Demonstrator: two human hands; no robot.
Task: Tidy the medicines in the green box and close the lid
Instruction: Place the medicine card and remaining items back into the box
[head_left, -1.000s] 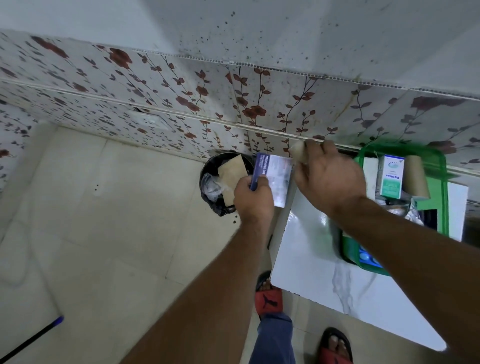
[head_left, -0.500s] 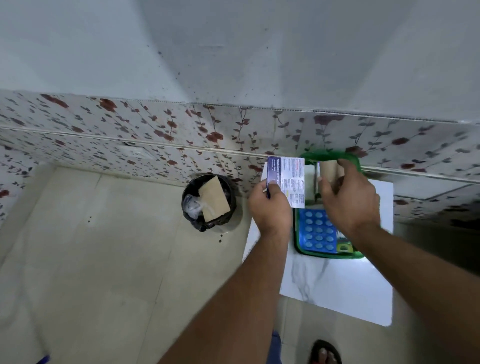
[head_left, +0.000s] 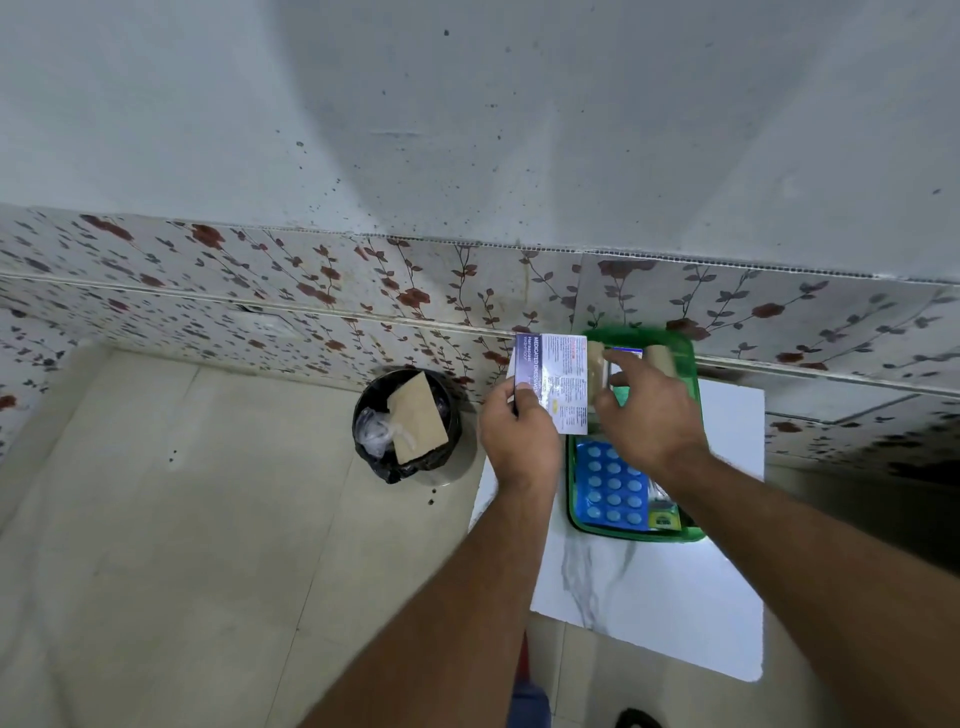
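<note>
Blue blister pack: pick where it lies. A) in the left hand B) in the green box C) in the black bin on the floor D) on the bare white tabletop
B: the blue blister pack lies flat inside the green box, at its near end, just below the right hand.

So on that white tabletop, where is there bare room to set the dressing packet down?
The white marble-look table is bare in front of the green box down to its near edge, plus a strip right of the box. The box itself is crowded: blue blister pack, rolls, both hands above.
</note>
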